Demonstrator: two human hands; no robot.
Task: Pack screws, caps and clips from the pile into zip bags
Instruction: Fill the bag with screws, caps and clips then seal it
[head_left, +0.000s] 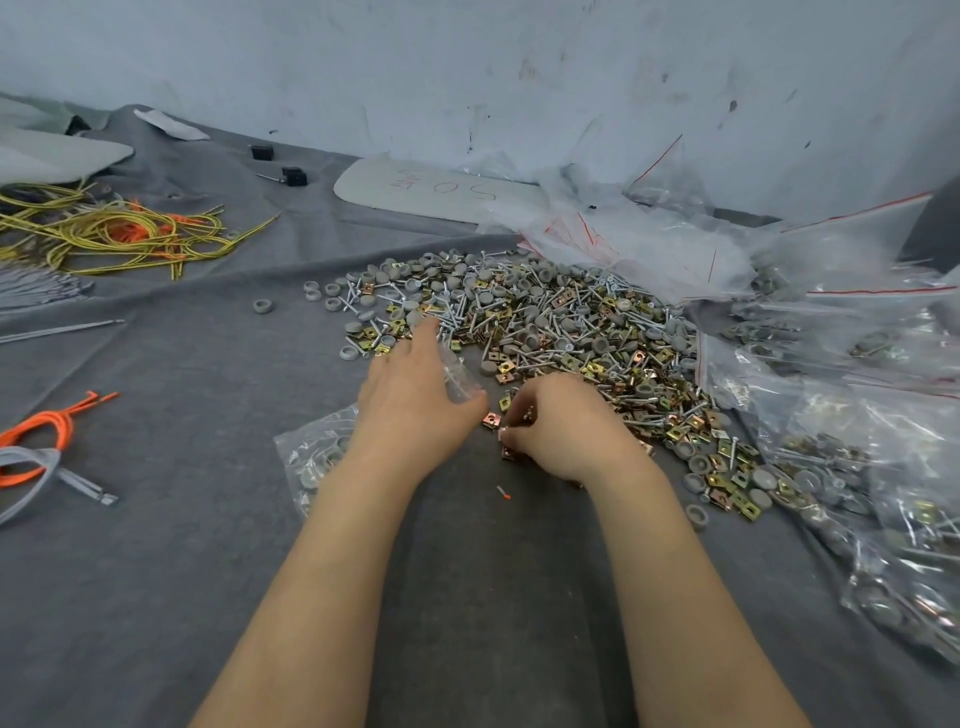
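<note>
Brass clips (511, 434) pinched in my right hand (561, 426) at the near edge of the pile (545, 332); my left hand (415, 400) holds a clear bag (460, 376) (blurred). Filled bags (883, 493) lie right of it; plenty left.

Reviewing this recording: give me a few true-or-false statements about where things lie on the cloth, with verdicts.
1. The right hand pinches clips at the near edge of the pile. True.
2. The yellow cords lie right of the pile. False: they lie far to its left.
3. A zip bag of grey caps lies under the left forearm. True.
4. The filled bags are heaped left of the pile. False: they are heaped on its right.
</note>
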